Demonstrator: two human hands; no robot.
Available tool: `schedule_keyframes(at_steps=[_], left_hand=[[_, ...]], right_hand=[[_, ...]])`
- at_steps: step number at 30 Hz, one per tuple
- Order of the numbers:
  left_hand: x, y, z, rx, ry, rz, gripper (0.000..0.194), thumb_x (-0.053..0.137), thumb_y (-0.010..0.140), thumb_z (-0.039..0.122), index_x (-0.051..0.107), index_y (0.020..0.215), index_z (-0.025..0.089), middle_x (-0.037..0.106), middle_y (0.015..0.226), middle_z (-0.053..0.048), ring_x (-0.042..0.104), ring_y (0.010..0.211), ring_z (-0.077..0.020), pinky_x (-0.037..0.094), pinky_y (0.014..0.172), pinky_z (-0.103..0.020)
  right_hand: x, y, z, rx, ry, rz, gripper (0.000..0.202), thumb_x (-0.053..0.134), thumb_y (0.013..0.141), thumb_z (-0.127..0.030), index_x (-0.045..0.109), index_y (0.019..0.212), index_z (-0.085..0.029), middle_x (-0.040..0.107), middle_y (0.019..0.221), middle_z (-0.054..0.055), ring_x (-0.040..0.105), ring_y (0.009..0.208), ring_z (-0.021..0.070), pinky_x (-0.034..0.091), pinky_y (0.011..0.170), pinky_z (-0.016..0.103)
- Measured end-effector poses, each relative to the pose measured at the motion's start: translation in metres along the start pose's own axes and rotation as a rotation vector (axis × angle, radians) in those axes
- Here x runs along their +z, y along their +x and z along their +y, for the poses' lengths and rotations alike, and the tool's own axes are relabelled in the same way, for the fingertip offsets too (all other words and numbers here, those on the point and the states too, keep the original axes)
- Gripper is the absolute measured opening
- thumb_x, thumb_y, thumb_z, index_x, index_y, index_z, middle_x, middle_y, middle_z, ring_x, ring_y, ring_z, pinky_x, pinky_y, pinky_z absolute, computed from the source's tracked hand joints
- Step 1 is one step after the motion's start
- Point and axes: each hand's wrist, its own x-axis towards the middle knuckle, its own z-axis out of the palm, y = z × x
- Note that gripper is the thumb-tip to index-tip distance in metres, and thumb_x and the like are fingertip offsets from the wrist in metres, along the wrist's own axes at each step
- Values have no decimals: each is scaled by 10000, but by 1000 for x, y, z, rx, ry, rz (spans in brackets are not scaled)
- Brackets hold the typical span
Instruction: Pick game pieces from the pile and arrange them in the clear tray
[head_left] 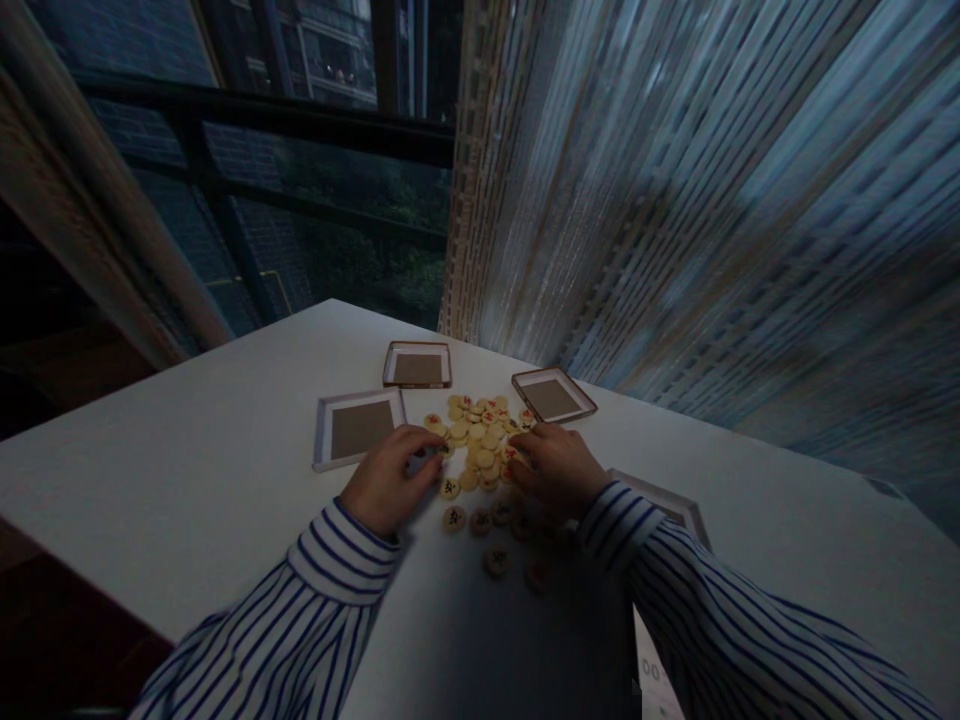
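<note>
Round, pale wooden pieces (pixel 486 440), some marked with red or black characters, lie heaped on a white table (pixel 225 440). At the heap's left edge is my left hand (pixel 394 475), its thumb and fingers curved apart around a piece with a dark mark (pixel 444 449); whether it grips that piece is unclear. My right hand (pixel 559 465) rests over the right side of the heap, fingers bent down among the pieces, and its fingertips are partly hidden. Nearer the front, several black-marked pieces (pixel 454 518) lie spread out in the shadow.
Two brown-edged box lids or trays (pixel 418 384) (pixel 555 372) stand behind the heap. A larger white-edged tray (pixel 322 440) is at the left, another (pixel 694 515) partly behind my right sleeve. Beyond the table are a curtain (pixel 600 200) and a window with a dark railing (pixel 300 110).
</note>
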Motion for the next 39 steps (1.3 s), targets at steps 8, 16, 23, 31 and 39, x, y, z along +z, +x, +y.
schedule_keyframes(at_steps=[8, 16, 23, 31, 39], left_hand=[[0, 0, 0, -1, -14, -9, 243, 476, 765, 285, 643, 890, 160, 626, 896, -81, 596, 742, -170, 494, 651, -302], [0, 0, 2, -18, -15, -5, 249, 478, 761, 305, 647, 880, 166, 630, 895, -76, 595, 728, -166, 485, 606, -277], [1, 0, 1, -4, -21, 18, 253, 478, 761, 308, 644, 881, 161, 633, 881, -76, 592, 711, -159, 479, 594, -272], [0, 1, 2, -14, -35, 37, 234, 484, 755, 304, 638, 866, 166, 640, 852, -63, 585, 667, -147, 475, 580, -264], [4, -2, 4, -74, -128, 150, 321, 490, 760, 359, 613, 963, 142, 645, 838, -61, 567, 617, -136, 459, 553, -256]], right_hand=[[-2, 6, -3, -16, -29, -51, 285, 466, 799, -337, 634, 1000, -224, 609, 973, 103, 550, 947, 246, 401, 726, 344], [3, 8, 1, -36, -1, -35, 271, 493, 784, -333, 624, 972, -188, 605, 985, 101, 543, 961, 239, 399, 755, 348], [-7, 1, 1, -50, 33, 35, 244, 547, 754, -298, 600, 951, -164, 634, 959, 94, 567, 934, 235, 361, 816, 362], [-11, -11, 8, -133, 44, 104, 256, 542, 765, -244, 595, 1001, -163, 627, 991, 98, 564, 956, 219, 363, 839, 360], [-22, -30, 16, -173, 103, 196, 311, 542, 774, -244, 599, 1056, -126, 636, 973, 106, 578, 904, 198, 427, 818, 328]])
